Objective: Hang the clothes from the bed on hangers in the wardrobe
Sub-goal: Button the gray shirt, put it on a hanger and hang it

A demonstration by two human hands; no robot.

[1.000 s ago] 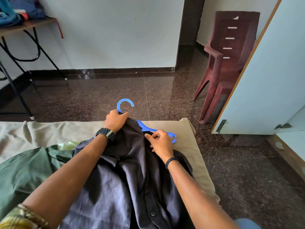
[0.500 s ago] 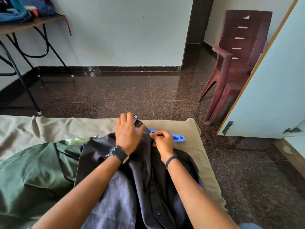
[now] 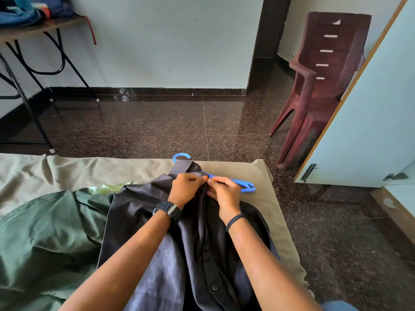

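A dark grey button shirt [image 3: 157, 261] lies front up on the bed [image 3: 265, 212], with a blue plastic hanger [image 3: 243, 184] inside it. The hanger's hook [image 3: 180, 156] sticks out past the collar and one arm shows at the right shoulder. My left hand [image 3: 185, 189] and my right hand [image 3: 224, 195] meet just below the collar, each pinching an edge of the shirt's front opening. A green garment [image 3: 42, 234] lies to the left of the shirt, with a pale green cloth [image 3: 107, 189] behind it.
The bed has a beige sheet and ends at a dark polished floor [image 3: 179, 122]. Stacked maroon plastic chairs [image 3: 323, 81] stand at the right, beside an open pale wardrobe door [image 3: 372, 122]. A metal-legged table [image 3: 33, 30] with bags stands at the far left.
My left hand left the hanger's hook, passed over the collar and now pinches the shirt front beside my right hand. The collar now lies flat over the hanger's neck.
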